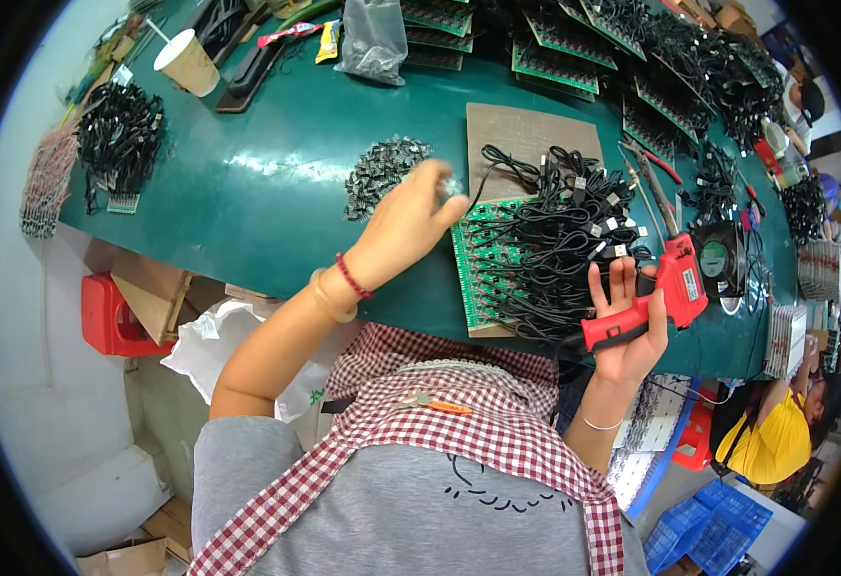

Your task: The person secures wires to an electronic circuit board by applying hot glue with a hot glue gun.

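Red glue gun (pixel 646 302) gripped by right hand (pixel 627 331) | left hand (pixel 406 226) fingers pinched at component pile (pixel 382 173)

Left hand (pixel 411 216) fingertips motion-blurred over small parts (pixel 382 173).

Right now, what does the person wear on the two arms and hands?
Both forearms are bare, with no sleeves and no gloves. The left hand has a thin red cord and a pale, rounded bangle at its wrist. The right hand has one thin silvery bracelet at its wrist. No rings can be made out on the fingers.
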`<state>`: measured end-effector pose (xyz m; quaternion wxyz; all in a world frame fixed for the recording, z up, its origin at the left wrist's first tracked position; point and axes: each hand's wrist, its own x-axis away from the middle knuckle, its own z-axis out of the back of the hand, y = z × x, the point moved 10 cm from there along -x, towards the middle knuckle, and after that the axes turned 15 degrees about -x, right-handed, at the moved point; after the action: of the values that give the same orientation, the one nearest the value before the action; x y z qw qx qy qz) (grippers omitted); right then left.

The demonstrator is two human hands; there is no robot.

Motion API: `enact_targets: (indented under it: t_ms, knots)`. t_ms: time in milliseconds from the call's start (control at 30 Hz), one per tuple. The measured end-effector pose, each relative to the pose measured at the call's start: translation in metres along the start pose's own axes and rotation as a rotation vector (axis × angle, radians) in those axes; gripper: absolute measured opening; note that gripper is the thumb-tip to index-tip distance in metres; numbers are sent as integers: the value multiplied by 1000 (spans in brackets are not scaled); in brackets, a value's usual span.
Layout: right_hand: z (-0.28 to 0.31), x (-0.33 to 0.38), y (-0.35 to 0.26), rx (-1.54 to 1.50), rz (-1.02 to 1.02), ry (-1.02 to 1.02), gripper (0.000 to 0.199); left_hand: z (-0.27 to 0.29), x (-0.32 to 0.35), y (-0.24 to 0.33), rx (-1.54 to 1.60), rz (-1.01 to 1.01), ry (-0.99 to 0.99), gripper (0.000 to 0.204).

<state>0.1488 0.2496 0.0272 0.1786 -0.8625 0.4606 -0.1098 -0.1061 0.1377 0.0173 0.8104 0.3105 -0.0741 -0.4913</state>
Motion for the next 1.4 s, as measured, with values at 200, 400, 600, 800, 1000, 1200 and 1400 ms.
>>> enact_targets:
  t_ms: [200, 400, 600, 800, 1000, 1200, 1400]
  knots:
    - [2, 3, 2, -10, 8, -1, 28, -24, -61, 24, 312, -33, 75, 30]
    - [0, 7, 3, -11, 64, 11, 29, -49, -52, -13, 1118, 358, 169, 18]
    - [2, 8, 0, -12, 62, 39, 29, -31, -41, 68, 180, -382, 12, 12]
    - [-10, 17, -24, 48, 89, 12, 30, 32, -50, 11, -376, -258, 231, 9]
    - [-18, 28, -62, 114, 97, 26, 32, 3, -50, -25, -630, -240, -6, 8]
    - [-46, 53, -84, 285, 187, 46, 33, 20, -49, -19, -496, -248, 126, 5]
    - [-50, 48, -46, 320, 96, 91, 32, 21, -38, -19, -462, -277, 142, 5]
